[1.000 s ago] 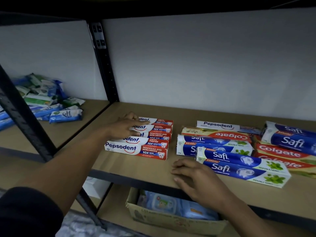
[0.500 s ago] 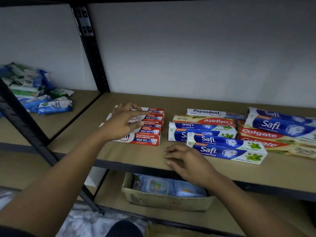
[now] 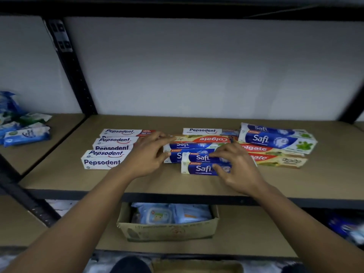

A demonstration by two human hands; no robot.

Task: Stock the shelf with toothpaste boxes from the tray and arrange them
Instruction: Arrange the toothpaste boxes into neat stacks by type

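Front blue-and-white cardboard Safi box judged light, stiff, crushable, best pinched across long edges; left hand spread open, right hand draped over it, grip unclear.

Shelf stock: toothpaste boxes lie flat on the tan shelf, long sides along its front edge.

Left: 3 rows of white Pepsodent boxes, front to back, close together. Centre: blue Safi boxes. The front Safi box sits nearest the edge, gripped at its right end by the right hand. Behind them is 1 red-and-yellow Colgate box, lettering upside down, then a lone Pepsodent box at the back. Right: rear Safi pair, with the Colgate pair just in front.
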